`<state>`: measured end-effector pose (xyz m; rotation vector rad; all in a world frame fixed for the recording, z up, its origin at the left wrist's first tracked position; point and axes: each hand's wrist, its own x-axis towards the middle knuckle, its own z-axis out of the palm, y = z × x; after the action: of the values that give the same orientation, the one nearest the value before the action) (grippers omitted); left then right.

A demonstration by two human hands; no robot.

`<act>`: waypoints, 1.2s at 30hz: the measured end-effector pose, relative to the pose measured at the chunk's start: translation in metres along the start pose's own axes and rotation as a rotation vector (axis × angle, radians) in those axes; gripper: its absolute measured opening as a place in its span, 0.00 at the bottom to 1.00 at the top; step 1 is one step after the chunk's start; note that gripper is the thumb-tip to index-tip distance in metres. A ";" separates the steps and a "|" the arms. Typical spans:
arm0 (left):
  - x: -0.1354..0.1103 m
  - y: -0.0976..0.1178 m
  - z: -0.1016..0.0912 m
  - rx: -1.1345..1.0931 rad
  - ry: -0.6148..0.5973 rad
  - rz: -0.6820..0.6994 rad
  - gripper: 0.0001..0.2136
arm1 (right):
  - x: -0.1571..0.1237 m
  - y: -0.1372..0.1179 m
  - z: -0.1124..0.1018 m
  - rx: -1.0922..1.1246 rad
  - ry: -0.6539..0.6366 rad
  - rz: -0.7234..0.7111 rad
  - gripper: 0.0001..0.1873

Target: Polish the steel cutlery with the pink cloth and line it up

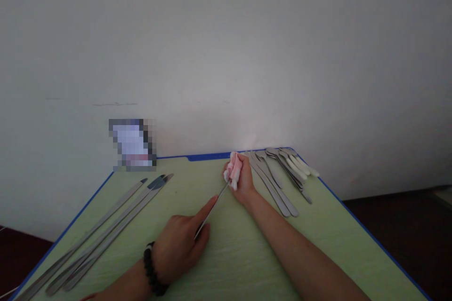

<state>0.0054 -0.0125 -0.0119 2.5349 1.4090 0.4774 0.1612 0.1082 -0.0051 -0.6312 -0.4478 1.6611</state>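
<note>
My left hand [183, 240], with a dark bead bracelet on its wrist, is closed around the handle of a slim metal table knife [223, 191]. The knife slants up and away to the right, seen nearly edge-on. Its far end disappears into a crumpled pink and white cloth [233, 169]. Closed around that cloth is my right hand [245, 181], just beyond the middle of the table. Three table knives [116, 225] lie side by side to the left of my left hand. Right of my right hand lie two more table knives [277, 195].
Beside the right-hand knives lie a fork [271, 171], several spoons [287, 167] and cutlery with white handles [299, 165]. A blurred-out device [132, 143] stands at the back left. The green table [240, 263] has a blue edge and meets a pale wall [226, 56].
</note>
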 end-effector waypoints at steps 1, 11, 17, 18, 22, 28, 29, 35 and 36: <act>0.000 0.000 0.000 -0.002 -0.003 -0.002 0.24 | 0.000 0.000 0.000 0.001 -0.006 -0.003 0.14; 0.000 -0.001 0.000 -0.002 0.005 0.010 0.25 | 0.000 0.000 0.001 -0.004 -0.013 -0.003 0.12; 0.000 0.001 -0.001 0.007 0.016 0.008 0.25 | -0.001 -0.001 0.001 0.004 0.000 0.010 0.12; 0.001 0.001 -0.001 0.006 0.012 0.008 0.25 | -0.001 -0.001 0.001 0.003 -0.002 0.012 0.11; 0.001 -0.001 0.000 0.005 0.003 0.003 0.25 | -0.001 -0.001 0.001 0.003 -0.002 0.010 0.12; 0.000 -0.001 0.000 -0.009 0.003 0.010 0.25 | 0.000 0.000 0.001 0.007 0.020 0.008 0.12; 0.000 0.000 -0.001 -0.009 0.003 0.007 0.25 | 0.000 0.000 0.001 0.006 0.019 0.003 0.12; 0.001 0.001 0.000 -0.007 0.012 0.008 0.25 | -0.001 -0.001 0.001 0.007 0.023 0.013 0.12; 0.001 0.000 -0.001 -0.008 0.012 0.014 0.25 | -0.001 -0.001 0.001 0.011 0.022 0.016 0.12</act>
<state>0.0062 -0.0116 -0.0110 2.5408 1.3918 0.5011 0.1612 0.1078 -0.0035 -0.6461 -0.4185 1.6693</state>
